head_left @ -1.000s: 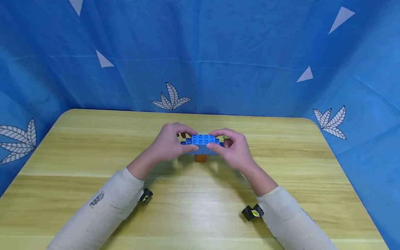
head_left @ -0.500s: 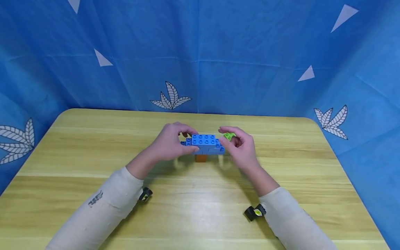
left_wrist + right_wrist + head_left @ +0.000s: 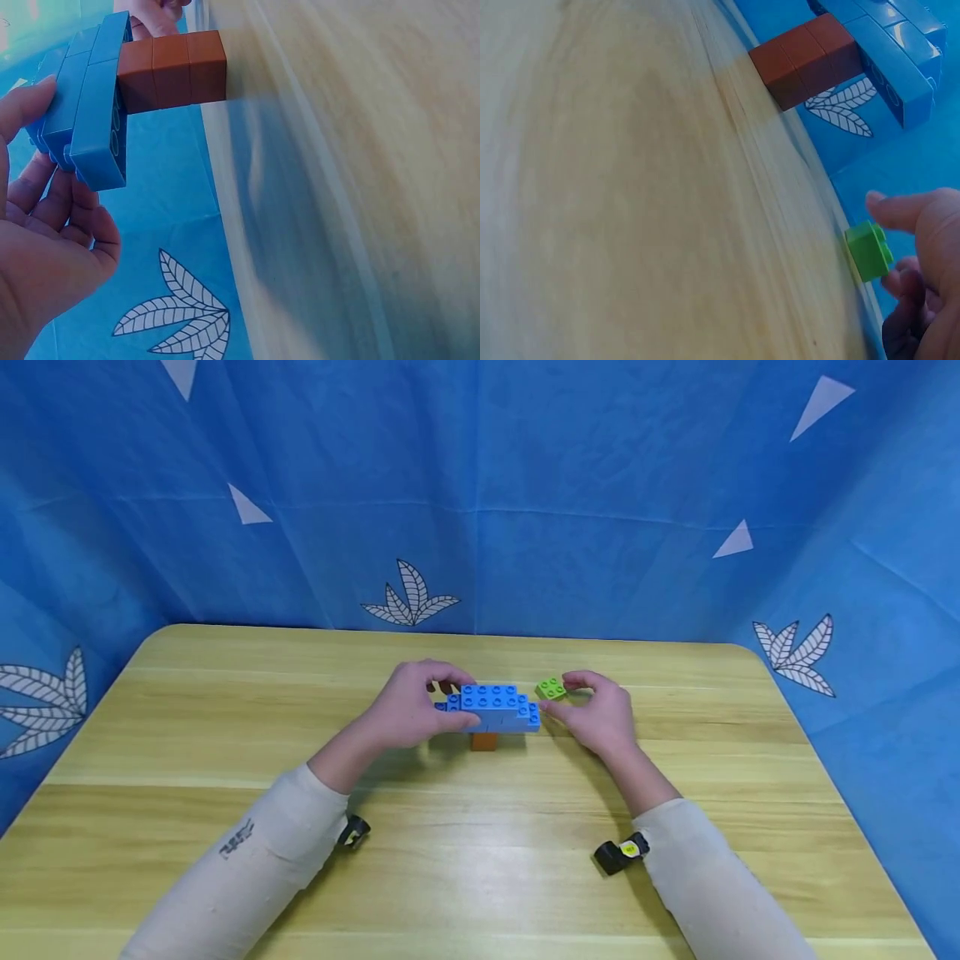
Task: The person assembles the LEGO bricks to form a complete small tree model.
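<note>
My left hand [image 3: 405,706] holds the left part of a stepped stack of blue toy bricks [image 3: 489,697], thumb in front and fingers behind. The stack widens downward and sits atop a column of several brown bricks [image 3: 172,71] standing on the table. To the right of the stack, my right hand [image 3: 603,718] has thumb and forefinger apart beside a small lime-green brick [image 3: 551,688] with studs on top. In the right wrist view the green brick [image 3: 868,251] stands on the table between thumb and fingers; whether they touch it, I cannot tell.
The light wooden table [image 3: 480,860] reaches back to a blue cloth [image 3: 600,510] printed with white leaves and triangles. Small black wrist devices [image 3: 621,853] hang from both sleeves.
My right hand has let go of the blue stack and moved right to the green brick, uncovering the stack's right steps. The left hand keeps its hold.
</note>
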{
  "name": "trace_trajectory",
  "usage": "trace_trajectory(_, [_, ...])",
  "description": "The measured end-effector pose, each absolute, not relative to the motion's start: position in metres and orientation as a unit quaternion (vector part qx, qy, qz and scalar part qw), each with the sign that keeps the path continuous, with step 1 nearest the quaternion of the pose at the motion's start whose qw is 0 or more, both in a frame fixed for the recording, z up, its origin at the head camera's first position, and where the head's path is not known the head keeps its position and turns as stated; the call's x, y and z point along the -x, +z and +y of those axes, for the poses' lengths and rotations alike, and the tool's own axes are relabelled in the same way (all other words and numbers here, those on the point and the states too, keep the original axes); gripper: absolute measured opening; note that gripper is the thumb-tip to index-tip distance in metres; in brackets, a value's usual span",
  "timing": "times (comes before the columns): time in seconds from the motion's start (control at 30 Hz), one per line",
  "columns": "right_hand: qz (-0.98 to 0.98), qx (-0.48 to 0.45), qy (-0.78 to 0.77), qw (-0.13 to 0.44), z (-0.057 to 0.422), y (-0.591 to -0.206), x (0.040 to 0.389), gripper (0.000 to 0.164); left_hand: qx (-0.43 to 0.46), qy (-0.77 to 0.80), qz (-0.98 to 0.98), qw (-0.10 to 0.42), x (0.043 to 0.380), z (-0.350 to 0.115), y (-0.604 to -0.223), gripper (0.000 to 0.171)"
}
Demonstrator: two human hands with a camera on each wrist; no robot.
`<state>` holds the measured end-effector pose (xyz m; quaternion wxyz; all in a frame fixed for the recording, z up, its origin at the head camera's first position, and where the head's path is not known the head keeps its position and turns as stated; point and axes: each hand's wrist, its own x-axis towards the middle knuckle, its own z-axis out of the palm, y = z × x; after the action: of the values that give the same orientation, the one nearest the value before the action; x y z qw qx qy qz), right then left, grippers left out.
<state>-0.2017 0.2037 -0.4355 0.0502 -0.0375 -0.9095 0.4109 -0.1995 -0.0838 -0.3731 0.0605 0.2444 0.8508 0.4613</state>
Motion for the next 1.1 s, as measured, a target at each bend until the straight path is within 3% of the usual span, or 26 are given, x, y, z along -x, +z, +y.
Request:
trace_trajectory(0.3, [-0.923, 0.033, 0.382, 0.045, 0.203, -0.441, 0.206, 0.044, -0.227, 0.471, 0.849, 0.075, 0.2, -0.084, -0.376, 0.038])
trace_trajectory(0.53, [-0.897, 0.033, 0.434, 0.08, 0.202, -0.438, 0.204, 0.035, -0.222, 0.476, 0.847, 0.088, 0.202, -0.085, -0.378, 0.037])
trace_trajectory(0.9, [-0.828, -0.027, 0.545, 0.128, 0.188, -0.409, 0.192, 0.028, -0.211, 0.472, 0.851, 0.092, 0.202, -0.084, -0.378, 0.039])
trace_trajectory(1.1, [-0.789, -0.088, 0.596, 0.122, 0.177, -0.389, 0.183, 0.027, -0.21, 0.466, 0.855, 0.088, 0.202, -0.083, -0.377, 0.039])
